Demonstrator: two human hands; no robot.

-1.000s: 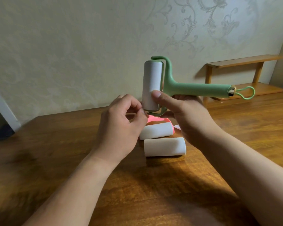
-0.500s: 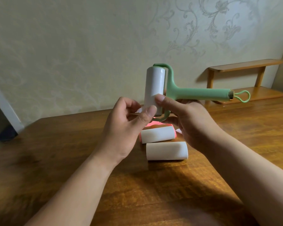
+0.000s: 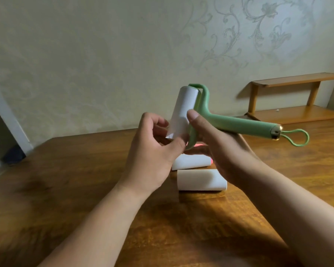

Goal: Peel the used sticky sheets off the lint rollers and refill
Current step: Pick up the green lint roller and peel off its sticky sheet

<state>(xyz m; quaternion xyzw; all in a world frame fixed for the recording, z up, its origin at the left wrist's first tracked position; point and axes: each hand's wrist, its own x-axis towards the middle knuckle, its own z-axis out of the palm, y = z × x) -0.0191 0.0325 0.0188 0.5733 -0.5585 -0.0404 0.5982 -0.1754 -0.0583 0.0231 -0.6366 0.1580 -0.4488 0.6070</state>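
Note:
A green lint roller (image 3: 233, 123) is held above the table, its white sticky roll (image 3: 182, 110) tilted and pointing up. My right hand (image 3: 218, 149) grips the handle near the roll, thumb pressed on the roll's side. My left hand (image 3: 154, 149) pinches the lifted lower corner of the outer sticky sheet (image 3: 174, 132) between thumb and fingers. Two white refill rolls lie on the table below my hands: the near one (image 3: 201, 180) in full view, the far one (image 3: 191, 161) partly hidden. Something pink (image 3: 199, 145) shows behind them.
The wooden table (image 3: 85, 180) stands against a patterned wall. A small wooden two-tier shelf (image 3: 297, 97) sits at the table's back right. The table's left edge drops off beside a white frame (image 3: 8, 122).
The roller has tilted, handle end dropping to the right. My left thumb and fingers have closed on the sheet's lower corner, which now stands lifted off the roll.

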